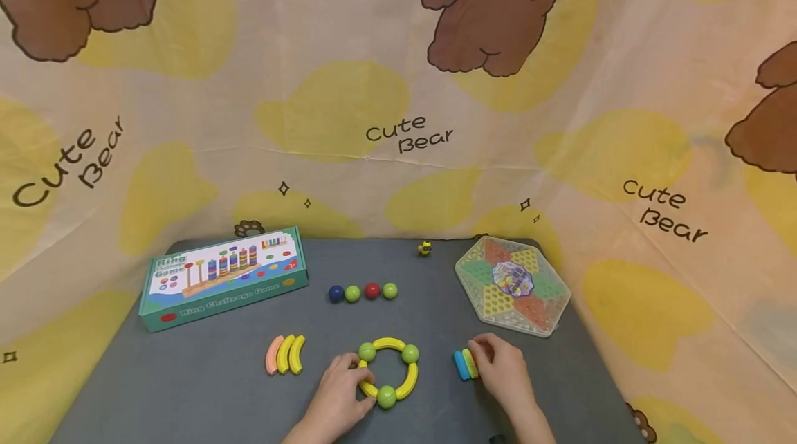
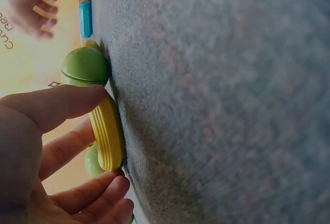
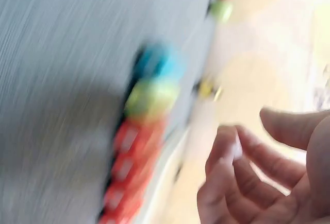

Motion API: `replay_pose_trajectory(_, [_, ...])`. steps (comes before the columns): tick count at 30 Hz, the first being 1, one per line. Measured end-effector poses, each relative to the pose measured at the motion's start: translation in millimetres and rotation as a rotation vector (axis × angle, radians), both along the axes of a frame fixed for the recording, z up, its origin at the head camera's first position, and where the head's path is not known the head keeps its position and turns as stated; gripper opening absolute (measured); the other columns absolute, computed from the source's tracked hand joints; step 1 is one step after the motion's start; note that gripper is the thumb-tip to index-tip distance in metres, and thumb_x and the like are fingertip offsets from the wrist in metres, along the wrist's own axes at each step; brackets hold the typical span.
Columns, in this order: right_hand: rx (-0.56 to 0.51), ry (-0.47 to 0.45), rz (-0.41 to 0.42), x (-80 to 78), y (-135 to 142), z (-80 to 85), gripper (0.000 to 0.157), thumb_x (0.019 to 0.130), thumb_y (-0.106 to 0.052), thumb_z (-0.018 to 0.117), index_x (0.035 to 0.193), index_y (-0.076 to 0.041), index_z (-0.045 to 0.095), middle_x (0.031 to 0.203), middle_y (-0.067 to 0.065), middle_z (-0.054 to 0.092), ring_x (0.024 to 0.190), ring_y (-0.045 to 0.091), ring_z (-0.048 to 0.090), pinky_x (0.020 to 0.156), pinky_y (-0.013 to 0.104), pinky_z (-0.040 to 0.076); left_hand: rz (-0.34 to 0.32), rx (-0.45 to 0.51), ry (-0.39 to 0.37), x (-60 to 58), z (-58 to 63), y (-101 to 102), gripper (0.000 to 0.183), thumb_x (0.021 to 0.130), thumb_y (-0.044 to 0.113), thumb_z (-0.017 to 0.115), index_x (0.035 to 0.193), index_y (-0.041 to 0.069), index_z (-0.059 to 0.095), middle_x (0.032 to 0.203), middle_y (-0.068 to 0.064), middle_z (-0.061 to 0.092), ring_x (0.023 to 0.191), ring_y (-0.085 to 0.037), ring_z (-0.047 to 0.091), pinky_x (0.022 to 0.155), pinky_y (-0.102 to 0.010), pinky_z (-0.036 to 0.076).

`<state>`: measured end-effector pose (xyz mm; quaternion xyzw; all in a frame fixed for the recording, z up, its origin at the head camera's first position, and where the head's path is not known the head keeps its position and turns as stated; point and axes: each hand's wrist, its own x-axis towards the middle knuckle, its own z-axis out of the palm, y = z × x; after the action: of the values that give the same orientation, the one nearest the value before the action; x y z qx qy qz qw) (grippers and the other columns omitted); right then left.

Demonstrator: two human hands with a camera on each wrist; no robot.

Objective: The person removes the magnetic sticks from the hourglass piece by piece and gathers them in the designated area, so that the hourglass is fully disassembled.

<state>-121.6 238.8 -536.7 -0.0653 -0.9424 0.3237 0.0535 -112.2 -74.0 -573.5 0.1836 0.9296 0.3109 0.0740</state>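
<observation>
On the grey table, yellow curved pieces (image 1: 407, 382) and green balls (image 1: 387, 398) form a closed ring. At its left side my left hand (image 1: 339, 389) pinches one yellow curved piece (image 2: 107, 136) between thumb and fingers, with the thumb close to a green ball (image 2: 85, 65). My right hand (image 1: 506, 371) hovers by a short row of pieces, fingers loosely bent and holding nothing. In that row lie a blue piece (image 1: 461, 365), a yellow-green piece (image 1: 469, 363) and several red pieces (image 3: 136, 157). The right wrist view is blurred.
A Ring Challenge Game box (image 1: 230, 281) stands back left. Ahead of the ring is a row of balls (image 1: 371, 290). Pink and yellow curved pieces (image 1: 284, 355) lie left. A hexagonal board (image 1: 513, 292) sits back right, a small bee-like toy (image 1: 425, 248) at the back edge.
</observation>
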Motion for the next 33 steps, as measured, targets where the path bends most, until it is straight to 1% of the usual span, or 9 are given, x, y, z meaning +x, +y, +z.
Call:
replay_pose_trajectory(4, [-0.084,0.041,0.187,-1.3,-38.3,-2.7,0.008,0.094,-0.023,0.073,0.094,-0.014,0.074,0.077,-0.009,0.066,0.066,0.000,0.056,0.061,0.023,0.048,-0.006,-0.004,0.004,-0.6,-0.3,-0.8,0.017,0.072,0.020,0.086,0.084,0.018,0.075,0.119,-0.014,0.063,0.108,-0.035,0.057,0.091,-0.056,0.049])
replay_pose_trajectory(7, [-0.097,-0.001,0.292,-3.0,-62.6,-10.8,0.014,0.092,-0.023,0.075,0.100,-0.012,0.073,0.085,-0.004,0.065,0.067,0.001,0.053,0.061,0.022,0.046,-0.016,0.012,-0.029,-0.1,-0.2,-1.2,0.017,0.072,0.018,0.086,0.085,0.015,0.075,0.123,-0.020,0.063,0.112,-0.042,0.059,0.091,-0.059,0.050])
replay_pose_trajectory(9, [-0.083,-0.053,0.330,-5.1,-74.1,-17.8,0.022,0.090,-0.024,0.077,0.106,-0.010,0.072,0.092,0.001,0.064,0.071,0.007,0.054,0.063,0.026,0.047,-0.025,0.019,-0.036,0.6,0.0,-0.9,0.018,0.071,0.017,0.086,0.086,0.014,0.075,0.123,-0.023,0.064,0.112,-0.044,0.061,0.091,-0.060,0.051])
replay_pose_trajectory(12, [-0.045,-0.136,0.348,-9.6,-83.7,-25.9,0.035,0.086,-0.024,0.080,0.116,-0.010,0.070,0.105,0.007,0.063,0.084,0.018,0.060,0.071,0.035,0.051,-0.026,0.018,-0.021,1.1,0.2,-0.1,0.019,0.071,0.016,0.086,0.086,0.013,0.076,0.124,-0.025,0.065,0.109,-0.043,0.062,0.089,-0.058,0.052])
replay_pose_trajectory(15, [-0.011,-0.161,0.343,-13.8,-87.1,-29.7,0.038,0.084,-0.022,0.083,0.117,-0.009,0.069,0.106,0.008,0.063,0.095,0.025,0.062,0.078,0.044,0.052,-0.010,0.009,0.000,2.4,-1.3,-0.7,0.018,0.069,0.016,0.085,0.084,0.015,0.074,0.127,-0.024,0.063,0.106,-0.040,0.062,0.087,-0.055,0.053])
replay_pose_trajectory(23, [-0.008,-0.152,0.327,-17.3,-89.0,-28.6,0.030,0.083,-0.020,0.083,0.106,-0.006,0.070,0.091,0.004,0.061,0.080,0.017,0.056,0.068,0.033,0.047,0.010,0.030,-0.023,1.6,-2.4,-9.1,0.019,0.069,0.012,0.080,0.085,0.017,0.070,0.128,-0.017,0.058,0.103,-0.033,0.059,0.081,-0.049,0.052])
replay_pose_trajectory(26, [-0.007,-0.147,0.323,-17.6,-89.3,-28.9,0.030,0.083,-0.020,0.083,0.106,-0.006,0.069,0.091,0.004,0.060,0.080,0.016,0.056,0.068,0.033,0.047,0.010,0.018,-0.006,-0.7,-1.7,-13.1,0.026,0.070,0.011,0.079,0.095,0.013,0.070,0.127,-0.015,0.059,0.104,-0.032,0.059,0.084,-0.050,0.052])
replay_pose_trajectory(31, [0.002,-0.156,0.315,-18.8,-89.2,-30.7,0.031,0.083,-0.020,0.083,0.107,-0.007,0.069,0.091,0.004,0.060,0.081,0.016,0.056,0.069,0.033,0.048,0.012,-0.013,0.011,-3.1,-2.2,-19.9,0.055,0.071,0.015,0.080,0.122,0.005,0.062,0.122,-0.009,0.062,0.101,-0.025,0.055,0.085,-0.046,0.050])
replay_pose_trajectory(33, [-0.002,-0.164,0.315,-19.3,-89.4,-31.0,0.031,0.083,-0.020,0.083,0.107,-0.006,0.069,0.092,0.004,0.060,0.081,0.016,0.056,0.069,0.034,0.048,0.025,-0.025,0.009,-4.4,-1.8,-24.3,0.062,0.071,0.017,0.081,0.127,0.003,0.060,0.123,-0.009,0.062,0.102,-0.023,0.054,0.086,-0.045,0.050])
